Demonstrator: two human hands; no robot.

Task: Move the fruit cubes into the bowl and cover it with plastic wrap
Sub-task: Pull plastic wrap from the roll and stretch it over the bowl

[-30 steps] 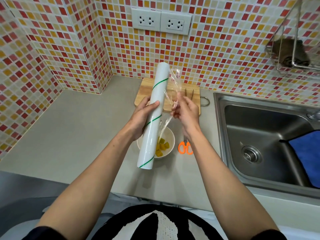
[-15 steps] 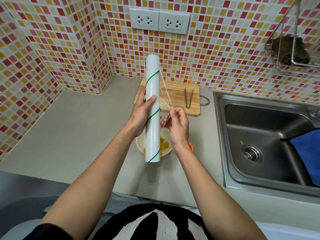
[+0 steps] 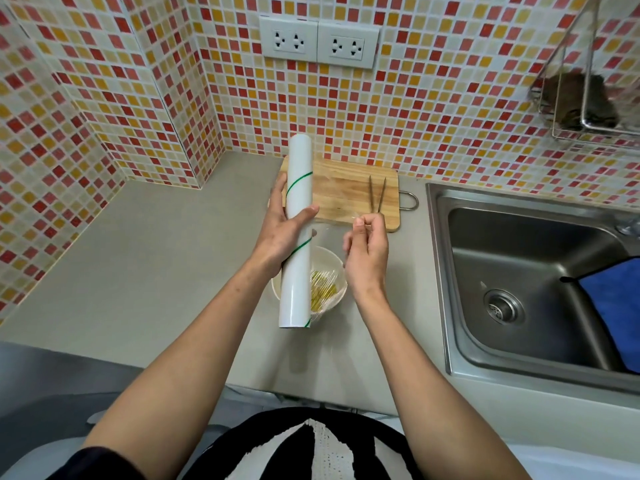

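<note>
Landmark: the bowl (image 3: 337, 263) is sitting on the grey desk (image 3: 156, 271), near its front edge.
Left hand: the left hand (image 3: 282, 230) is gripping the roll (image 3: 298, 233) around its middle, thumb lying across the front; the hand is closed on it.
Roll: white tube with thin green spiral lines, standing almost on end and leaning a little, hanging over the left part of the bowl and hiding that part of the rim.
Right hand: the right hand (image 3: 367, 251) is hovering just right of the bowl, fingers curled, thumb and forefinger pinching the edge of the wrap (image 3: 327, 237).
Wrap: a clear sheet is stretching from the roll across to the pinching fingers, above the bowl; near the roll's lower end it is bunching into fine creases.
Fruit: yellow cubes (image 3: 322, 292) are lying inside the bowl, showing dimly through the wrap.
Board: a wooden board (image 3: 346, 192) is lying behind the bowl, against the tiled wall.
Tongs: thin metal tongs (image 3: 377, 194) are resting on the right part of the board.
Sink: a steel sink (image 3: 540, 289) is sitting well to the right of the bowl, a blue cloth (image 3: 620, 306) draping over its right side.
</note>
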